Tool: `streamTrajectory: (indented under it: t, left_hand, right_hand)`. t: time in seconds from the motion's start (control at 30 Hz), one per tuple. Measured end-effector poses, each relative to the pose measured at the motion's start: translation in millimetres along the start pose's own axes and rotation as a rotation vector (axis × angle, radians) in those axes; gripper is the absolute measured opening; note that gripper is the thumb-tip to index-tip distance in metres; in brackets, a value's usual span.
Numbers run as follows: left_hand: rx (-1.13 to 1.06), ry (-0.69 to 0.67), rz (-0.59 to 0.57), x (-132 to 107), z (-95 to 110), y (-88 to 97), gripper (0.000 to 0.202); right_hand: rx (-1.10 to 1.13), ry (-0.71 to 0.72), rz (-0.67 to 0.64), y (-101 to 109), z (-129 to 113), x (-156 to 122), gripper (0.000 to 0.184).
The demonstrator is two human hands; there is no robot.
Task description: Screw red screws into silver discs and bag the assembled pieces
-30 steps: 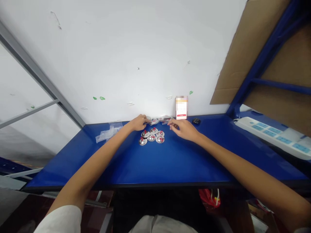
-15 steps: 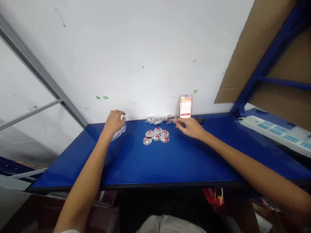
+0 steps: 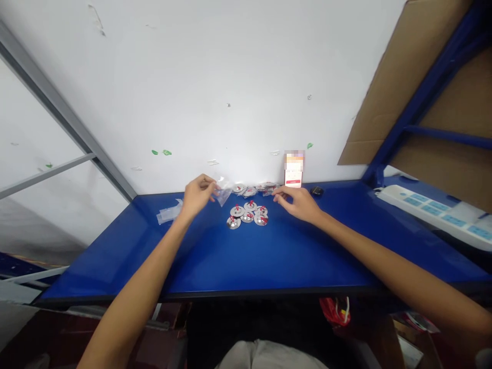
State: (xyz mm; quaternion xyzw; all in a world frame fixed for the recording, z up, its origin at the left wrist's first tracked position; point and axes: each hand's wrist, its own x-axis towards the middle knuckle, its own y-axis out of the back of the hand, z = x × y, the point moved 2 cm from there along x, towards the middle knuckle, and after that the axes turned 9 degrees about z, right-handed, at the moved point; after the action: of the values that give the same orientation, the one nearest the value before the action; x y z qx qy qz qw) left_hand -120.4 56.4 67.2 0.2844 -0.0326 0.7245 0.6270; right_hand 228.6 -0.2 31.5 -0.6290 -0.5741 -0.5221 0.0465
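Note:
My left hand (image 3: 200, 195) pinches a small clear plastic bag (image 3: 224, 192) between thumb and fingers, just above the back of the blue table. To its left, more clear bags (image 3: 169, 214) lie flat. My right hand (image 3: 298, 202) hovers by the back edge with its fingers curled and the fingertips together; anything inside them is too small to make out. Between the hands sits a group of round silver discs with red loops (image 3: 248, 217), like finger cymbals, some overlapping. Behind them, a row of similar discs in clear bags (image 3: 249, 191) rests against the wall.
A lit phone (image 3: 293, 171) leans on the white wall behind my right hand. A small black object (image 3: 316, 191) lies beside it. At the right is a long white power strip (image 3: 434, 210); a blue metal frame (image 3: 407, 128) and brown cardboard (image 3: 378, 102) stand behind it.
My left hand has moved right from the bags at the left and now holds one clear bag. My right hand has shifted only slightly left.

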Motion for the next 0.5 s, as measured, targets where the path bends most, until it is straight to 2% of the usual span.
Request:
streamTrajectory:
  t: [0.07, 0.17, 0.27, 0.37, 0.5]
  left_hand:
    - [-0.126, 0.109, -0.042, -20.8, 10.1, -28.8, 0.022]
    - [-0.112, 0.073, -0.071, -50.6, 25.8, -60.8, 0.024]
    - [-0.198, 0.107, -0.121, -71.0, 37.6, -76.9, 0.031]
    - [-0.378, 0.197, -0.213, -80.3, 44.2, -83.3, 0.038]
    - [-0.505, 0.260, -0.298, -84.9, 45.7, -88.0, 0.042]
  right_hand:
    - [0.015, 0.080, 0.075, 1.4, -23.8, -1.2, 0.020]
    - [-0.023, 0.253, 0.161, 3.8, -62.8, -4.4, 0.042]
    - [-0.125, 0.393, 0.049, -1.6, -85.7, -8.4, 0.073]
    - [-0.227, 0.320, -0.045, -11.5, -77.9, -10.8, 0.093]
    - [-0.243, 0.195, -0.084, -18.8, -51.1, -12.6, 0.085]
